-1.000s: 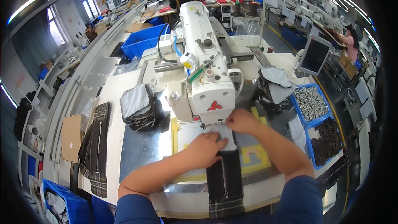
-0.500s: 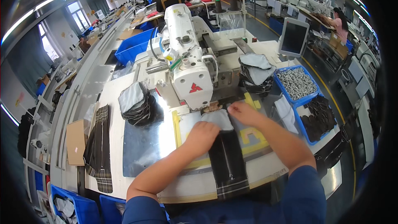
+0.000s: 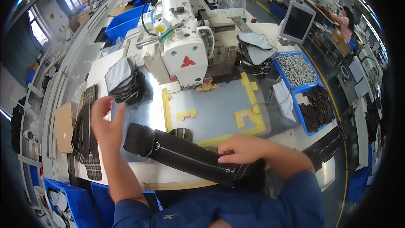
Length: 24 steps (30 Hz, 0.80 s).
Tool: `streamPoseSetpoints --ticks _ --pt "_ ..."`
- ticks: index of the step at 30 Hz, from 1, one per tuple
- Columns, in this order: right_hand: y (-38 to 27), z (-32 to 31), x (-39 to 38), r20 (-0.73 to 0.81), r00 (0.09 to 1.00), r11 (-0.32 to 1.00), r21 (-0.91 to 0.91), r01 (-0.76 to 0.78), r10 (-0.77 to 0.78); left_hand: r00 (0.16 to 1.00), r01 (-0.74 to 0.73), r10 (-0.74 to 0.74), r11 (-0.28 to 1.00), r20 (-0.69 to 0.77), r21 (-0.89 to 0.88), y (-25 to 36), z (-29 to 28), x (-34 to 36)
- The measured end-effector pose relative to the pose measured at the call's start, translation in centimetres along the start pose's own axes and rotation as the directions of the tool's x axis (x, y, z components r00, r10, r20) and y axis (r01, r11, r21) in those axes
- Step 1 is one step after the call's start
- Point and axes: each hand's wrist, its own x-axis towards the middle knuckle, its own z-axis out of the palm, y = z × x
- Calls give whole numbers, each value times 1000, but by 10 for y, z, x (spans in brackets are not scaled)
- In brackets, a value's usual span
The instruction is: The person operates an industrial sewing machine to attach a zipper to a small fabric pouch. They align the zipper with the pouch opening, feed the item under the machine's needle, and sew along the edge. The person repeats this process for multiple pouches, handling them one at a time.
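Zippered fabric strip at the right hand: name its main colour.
Mostly black: the zippered fabric strip shows best in the head view.

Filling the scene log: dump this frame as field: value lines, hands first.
left hand: left hand raised, fingers apart, nothing visible in it; beside the strip's left end
right hand: right hand on the strip near its right end; pinch unclear
work: dark strip with a zip, slanting across the table front edge
machine: white sewing machine, beyond the strip
stacks: left stack and right stack, either side of the machine
right side: metal parts in a blue tray
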Motion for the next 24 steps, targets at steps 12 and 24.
streamPoseSetpoints --ticks 12,24 --pt "-32 -28 -13 -439 889 566 704 430 -130 104 229 632 736 768 -637 135 64 -2" --pt "-30 -15 12 -241 897 843 317 434 -371 792 375 348 371 502 -849 148 56 36"
